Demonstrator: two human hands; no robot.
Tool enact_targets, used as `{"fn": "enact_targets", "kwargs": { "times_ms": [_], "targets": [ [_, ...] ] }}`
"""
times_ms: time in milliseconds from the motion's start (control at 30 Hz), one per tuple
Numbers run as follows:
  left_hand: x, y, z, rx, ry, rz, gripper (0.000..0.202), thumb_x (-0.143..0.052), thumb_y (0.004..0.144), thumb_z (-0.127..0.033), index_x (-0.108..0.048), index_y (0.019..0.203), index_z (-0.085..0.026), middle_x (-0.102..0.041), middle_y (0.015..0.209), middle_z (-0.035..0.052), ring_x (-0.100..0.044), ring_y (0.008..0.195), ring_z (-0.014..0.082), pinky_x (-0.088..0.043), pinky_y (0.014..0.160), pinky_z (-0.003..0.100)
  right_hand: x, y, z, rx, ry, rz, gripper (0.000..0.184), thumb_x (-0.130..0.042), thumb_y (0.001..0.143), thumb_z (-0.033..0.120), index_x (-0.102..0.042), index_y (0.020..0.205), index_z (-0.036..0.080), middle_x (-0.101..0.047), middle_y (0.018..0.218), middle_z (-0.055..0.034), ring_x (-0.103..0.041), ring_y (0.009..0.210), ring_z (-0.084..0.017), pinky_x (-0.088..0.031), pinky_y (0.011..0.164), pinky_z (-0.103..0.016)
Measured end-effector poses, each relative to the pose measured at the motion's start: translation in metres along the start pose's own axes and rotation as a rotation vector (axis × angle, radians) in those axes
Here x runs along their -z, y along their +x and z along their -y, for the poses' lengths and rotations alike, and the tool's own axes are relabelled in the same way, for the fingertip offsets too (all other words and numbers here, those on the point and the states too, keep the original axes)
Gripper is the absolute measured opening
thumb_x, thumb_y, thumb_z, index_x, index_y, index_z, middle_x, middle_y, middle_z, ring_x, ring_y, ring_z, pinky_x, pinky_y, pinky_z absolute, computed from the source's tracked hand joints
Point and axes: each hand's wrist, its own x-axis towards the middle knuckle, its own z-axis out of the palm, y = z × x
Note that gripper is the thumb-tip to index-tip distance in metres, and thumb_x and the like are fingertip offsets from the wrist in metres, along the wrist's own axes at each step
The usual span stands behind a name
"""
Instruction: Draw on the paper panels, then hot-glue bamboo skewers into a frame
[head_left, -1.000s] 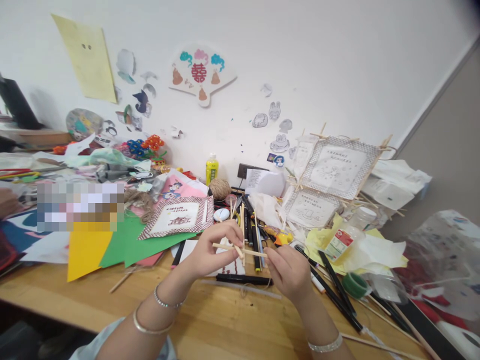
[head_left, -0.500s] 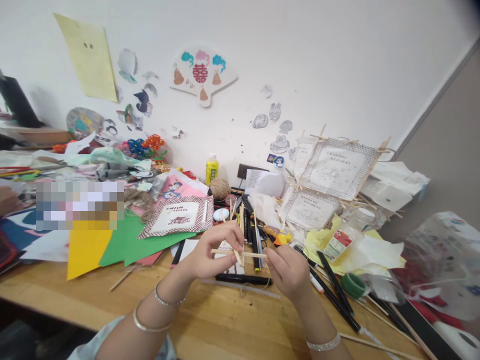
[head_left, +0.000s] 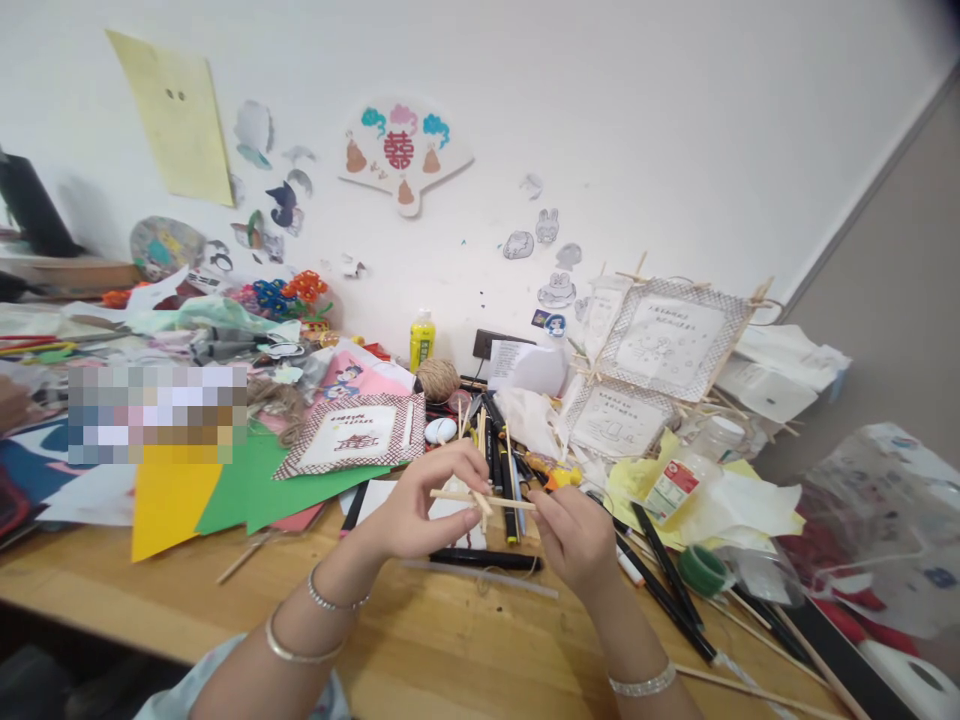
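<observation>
My left hand (head_left: 427,505) is closed, pinching a small frame of thin wooden sticks (head_left: 480,498) where they cross. My right hand (head_left: 576,535) is closed on the right end of the crosswise stick, and a thin thread seems to hang from it. Both hands hold the sticks a little above the wooden table (head_left: 450,640). Directly under them lie a black marker (head_left: 480,558) and a clear glue stick (head_left: 487,580). Behind the sticks lies a heap of black pens (head_left: 501,455).
Green and yellow paper sheets (head_left: 225,490) lie left. A patterned paper panel (head_left: 352,432), a twine ball (head_left: 437,379) and a yellow glue bottle (head_left: 422,338) sit behind. Stick-framed paper panels (head_left: 660,345), yellow tissue, a green tape roll (head_left: 705,570) and loose sticks crowd the right.
The hands have barely shifted. The stick frame has tilted slightly and the view has drifted a little leftward.
</observation>
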Motion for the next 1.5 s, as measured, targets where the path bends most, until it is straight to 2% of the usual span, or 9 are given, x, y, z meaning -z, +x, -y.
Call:
{"fn": "enact_targets", "kwargs": {
  "times_ms": [167, 333, 533, 667, 767, 900, 1233, 1400, 1500],
  "targets": [
    [-0.002, 0.001, 0.006, 0.042, 0.084, -0.085, 0.015, -0.059, 0.081, -0.018, -0.064, 0.095, -0.017, -0.063, 0.088, 0.0082, -0.058, 0.085, 0.0184, -0.046, 0.077, 0.034, -0.002, -0.003, -0.003, -0.110, 0.041, -0.003, 0.017, -0.044, 0.090, 0.014, -0.061, 0.092, 0.013, -0.059, 0.063, -0.0044, -0.052, 0.058, -0.014, -0.038, 0.054, -0.024],
    [-0.006, 0.008, 0.013, 0.253, 0.227, -0.095, 0.023, -0.056, 0.084, -0.027, -0.063, 0.104, -0.017, -0.064, 0.101, 0.0094, -0.058, 0.087, 0.0174, -0.048, 0.076, 0.030, -0.007, -0.007, -0.005, -0.234, 0.062, -0.070, 0.019, -0.045, 0.090, 0.016, -0.063, 0.092, 0.014, -0.064, 0.066, -0.0056, -0.058, 0.059, -0.014, -0.044, 0.057, -0.025],
    [-0.012, 0.002, 0.035, 0.394, 0.483, -0.078, 0.027, -0.048, 0.088, -0.036, -0.064, 0.100, -0.017, -0.068, 0.092, 0.0069, -0.060, 0.081, 0.0184, -0.047, 0.075, 0.031, -0.010, -0.008, -0.011, -0.448, 0.139, -0.082, 0.026, -0.040, 0.092, 0.021, -0.066, 0.093, 0.017, -0.071, 0.077, -0.0053, -0.065, 0.067, -0.015, -0.048, 0.061, -0.025],
    [-0.016, -0.003, 0.045, 0.434, 0.515, -0.112, 0.027, -0.045, 0.088, -0.036, -0.065, 0.094, -0.018, -0.070, 0.089, 0.0060, -0.062, 0.081, 0.0201, -0.048, 0.073, 0.032, -0.012, -0.010, -0.017, -0.533, 0.164, -0.053, 0.030, -0.038, 0.093, 0.025, -0.068, 0.097, 0.020, -0.072, 0.080, -0.0050, -0.066, 0.067, -0.016, -0.049, 0.060, -0.024],
    [-0.016, -0.003, 0.044, 0.394, 0.531, -0.160, 0.028, -0.042, 0.089, -0.035, -0.064, 0.088, -0.018, -0.068, 0.085, 0.0058, -0.062, 0.079, 0.0193, -0.048, 0.070, 0.030, -0.015, -0.011, -0.020, -0.561, 0.175, -0.078, 0.031, -0.038, 0.093, 0.026, -0.069, 0.094, 0.019, -0.072, 0.079, -0.0058, -0.066, 0.068, -0.017, -0.050, 0.061, -0.025],
    [-0.014, -0.004, 0.041, 0.291, 0.626, -0.110, 0.024, -0.043, 0.090, -0.031, -0.063, 0.089, -0.017, -0.065, 0.075, 0.0040, -0.059, 0.069, 0.0164, -0.045, 0.063, 0.026, -0.016, -0.012, -0.021, -0.566, 0.193, -0.099, 0.031, -0.039, 0.092, 0.027, -0.069, 0.094, 0.018, -0.071, 0.077, -0.0058, -0.065, 0.065, -0.017, -0.050, 0.061, -0.026],
    [-0.005, -0.010, 0.046, -0.021, 1.061, -0.082, 0.024, -0.043, 0.091, -0.025, -0.064, 0.082, -0.019, -0.066, 0.068, 0.0040, -0.058, 0.060, 0.0143, -0.040, 0.058, 0.025, -0.017, -0.016, -0.028, -0.588, 0.296, -0.035, 0.031, -0.040, 0.092, 0.029, -0.069, 0.094, 0.018, -0.072, 0.080, -0.0063, -0.066, 0.070, -0.018, -0.051, 0.063, -0.027],
    [-0.004, -0.009, 0.046, -0.059, 1.146, -0.098, 0.023, -0.044, 0.090, -0.024, -0.063, 0.079, -0.019, -0.066, 0.066, 0.0035, -0.057, 0.058, 0.0143, -0.038, 0.056, 0.026, -0.019, -0.016, -0.028, -0.625, 0.319, -0.017, 0.032, -0.040, 0.091, 0.032, -0.069, 0.092, 0.018, -0.072, 0.077, -0.0058, -0.065, 0.067, -0.018, -0.051, 0.060, -0.027],
    [-0.006, -0.010, 0.050, 0.020, 1.127, -0.090, 0.024, -0.043, 0.090, -0.026, -0.063, 0.080, -0.019, -0.067, 0.069, 0.0039, -0.057, 0.060, 0.0148, -0.038, 0.058, 0.026, -0.020, -0.015, -0.026, -0.665, 0.321, 0.025, 0.033, -0.040, 0.091, 0.033, -0.069, 0.088, 0.018, -0.071, 0.075, -0.0049, -0.065, 0.066, -0.018, -0.049, 0.059, -0.025]
  ]
}}
